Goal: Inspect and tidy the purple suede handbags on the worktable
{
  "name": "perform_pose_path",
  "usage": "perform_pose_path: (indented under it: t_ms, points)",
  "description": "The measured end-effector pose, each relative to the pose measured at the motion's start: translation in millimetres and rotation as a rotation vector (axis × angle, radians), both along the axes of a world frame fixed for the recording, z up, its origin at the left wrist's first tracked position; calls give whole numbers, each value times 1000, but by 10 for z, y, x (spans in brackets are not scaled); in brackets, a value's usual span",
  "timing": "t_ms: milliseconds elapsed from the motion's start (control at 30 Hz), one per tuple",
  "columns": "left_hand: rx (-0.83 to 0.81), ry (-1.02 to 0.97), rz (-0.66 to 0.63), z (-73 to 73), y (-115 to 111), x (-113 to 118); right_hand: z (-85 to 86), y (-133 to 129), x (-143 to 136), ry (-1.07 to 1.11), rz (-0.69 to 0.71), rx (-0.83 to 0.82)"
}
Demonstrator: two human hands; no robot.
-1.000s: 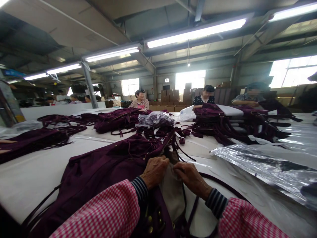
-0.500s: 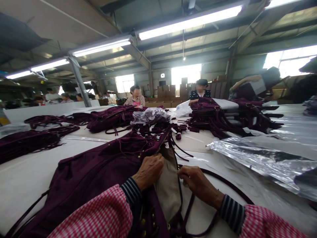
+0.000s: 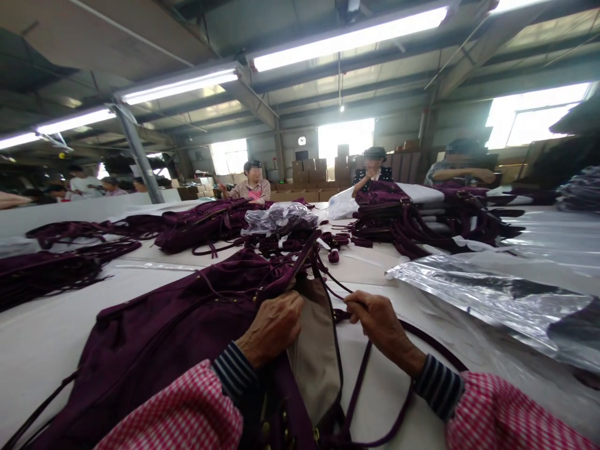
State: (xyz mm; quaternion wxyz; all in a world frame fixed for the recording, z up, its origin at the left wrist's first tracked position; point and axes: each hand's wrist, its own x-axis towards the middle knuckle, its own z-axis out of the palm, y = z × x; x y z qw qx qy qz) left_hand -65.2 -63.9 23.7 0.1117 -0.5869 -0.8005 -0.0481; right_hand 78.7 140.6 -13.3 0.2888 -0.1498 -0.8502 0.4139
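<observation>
A large dark purple bag (image 3: 178, 325) lies on the table in front of me, its beige lining (image 3: 316, 350) showing along the opened side. My left hand (image 3: 274, 325) is closed on the bag's upper edge, next to the lining; the fingertips are partly hidden. To the right of the opening, my right hand (image 3: 377, 322) pinches at the end of a thin purple cord (image 3: 335, 278) that runs from the bag's top. A long purple strap (image 3: 435, 340) curves behind that wrist. Brass-coloured fittings show near the bag's bottom edge.
Crumpled clear plastic (image 3: 281, 219) lies among small purple straps beyond the bag. Stacked purple bags (image 3: 422, 219) stand at the back right, more bags (image 3: 51, 269) at left. A shiny plastic sheet (image 3: 487, 300) covers the table's right side. Several people sit across the table.
My right hand has risen slightly and moved a little right, away from the lining's edge, to the cord. My left hand stays on the bag's edge. The view has shifted slightly.
</observation>
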Motion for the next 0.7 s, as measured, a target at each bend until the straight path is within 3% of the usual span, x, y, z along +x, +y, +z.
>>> perform_pose_path:
  t_ms: [133, 200, 267, 367, 433, 567, 700]
  points:
    - [71, -14, -41, -6, -64, 6, -82, 139, 69, -187, 83, -239]
    - [79, -18, -50, -14, -77, 7, -50, 176, 111, -284, 155, -251]
    - [65, -16, -44, -19, -72, 16, 45, 164, 164, -343, 138, -16]
    - [50, 0, -19, -21, -41, 46, 258, 37, 226, -382, -47, 560]
    - [39, 13, -2, -18, -13, 68, 386, -100, 215, -385, -98, 792]
    - [21, 6, 48, -8, 30, 97, 459, -354, 15, -257, 31, 908]
    - [46, -40, 128, -1, 25, 97, 298, -478, -313, -187, 156, 813]
